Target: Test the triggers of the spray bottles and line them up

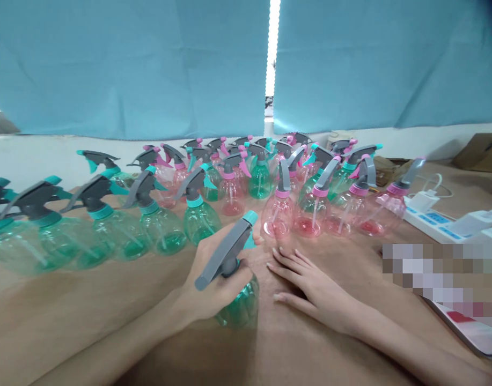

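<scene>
My left hand (213,268) is wrapped round the neck of a green spray bottle (241,305) with a grey trigger head and a teal nozzle. That bottle stands near me in the middle of the table, its nozzle pointing away. My right hand (314,289) lies flat on the tabletop just right of it, fingers spread and holding nothing. Beyond my right fingertips stands a pink spray bottle (278,214), first in a row of similar pink ones. Past my left hand is another green spray bottle (199,220), at the end of a row running left.
More pink and green spray bottles crowd the back of the brown table (157,327). A white power strip (431,225) with plugged-in chargers lies at right, near a partly pixelated flat object (463,321). A blue cloth (129,69) hangs behind, and a cardboard box (479,153) sits far right.
</scene>
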`<state>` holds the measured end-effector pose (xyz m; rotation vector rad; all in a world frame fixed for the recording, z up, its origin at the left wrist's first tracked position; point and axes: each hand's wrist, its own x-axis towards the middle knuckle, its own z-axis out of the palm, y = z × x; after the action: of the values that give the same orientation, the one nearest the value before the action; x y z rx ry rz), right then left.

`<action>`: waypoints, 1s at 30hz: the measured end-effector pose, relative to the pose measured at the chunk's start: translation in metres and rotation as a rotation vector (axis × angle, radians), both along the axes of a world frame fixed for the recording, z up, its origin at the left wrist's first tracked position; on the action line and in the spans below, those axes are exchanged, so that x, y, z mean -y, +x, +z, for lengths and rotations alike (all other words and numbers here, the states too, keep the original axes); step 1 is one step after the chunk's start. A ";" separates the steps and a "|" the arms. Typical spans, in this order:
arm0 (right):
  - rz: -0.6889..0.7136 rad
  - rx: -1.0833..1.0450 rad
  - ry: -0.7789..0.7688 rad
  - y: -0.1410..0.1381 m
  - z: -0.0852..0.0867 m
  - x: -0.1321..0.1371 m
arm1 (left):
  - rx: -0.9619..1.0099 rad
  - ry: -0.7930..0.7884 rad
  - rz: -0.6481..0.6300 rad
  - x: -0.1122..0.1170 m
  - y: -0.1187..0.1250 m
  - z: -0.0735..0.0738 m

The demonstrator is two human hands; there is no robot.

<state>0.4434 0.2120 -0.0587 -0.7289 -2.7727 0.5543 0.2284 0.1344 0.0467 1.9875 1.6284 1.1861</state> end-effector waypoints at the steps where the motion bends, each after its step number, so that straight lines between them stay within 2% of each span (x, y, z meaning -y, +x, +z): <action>1: 0.001 0.000 0.000 0.000 0.000 0.000 | -0.015 0.013 0.001 0.000 0.000 0.001; 5: 0.000 -0.001 0.000 0.000 0.001 0.001 | -0.020 -0.006 -0.003 0.000 0.002 0.004; 9: -0.002 0.004 0.003 -0.001 0.001 0.001 | 0.097 -0.083 0.008 0.004 0.006 0.004; 13: 0.001 -0.011 0.002 -0.001 0.001 0.000 | 0.192 -0.085 -0.042 0.002 0.008 0.001; 19: 0.004 0.010 -0.006 -0.001 0.002 0.000 | 0.151 -0.057 -0.074 -0.002 0.003 -0.004; 30: 0.001 -0.006 -0.005 0.000 0.001 0.001 | 0.202 -0.092 -0.086 -0.002 0.004 -0.004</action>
<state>0.4429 0.2111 -0.0574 -0.7253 -2.7676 0.5629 0.2323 0.1367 0.0423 1.7989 1.4568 1.2132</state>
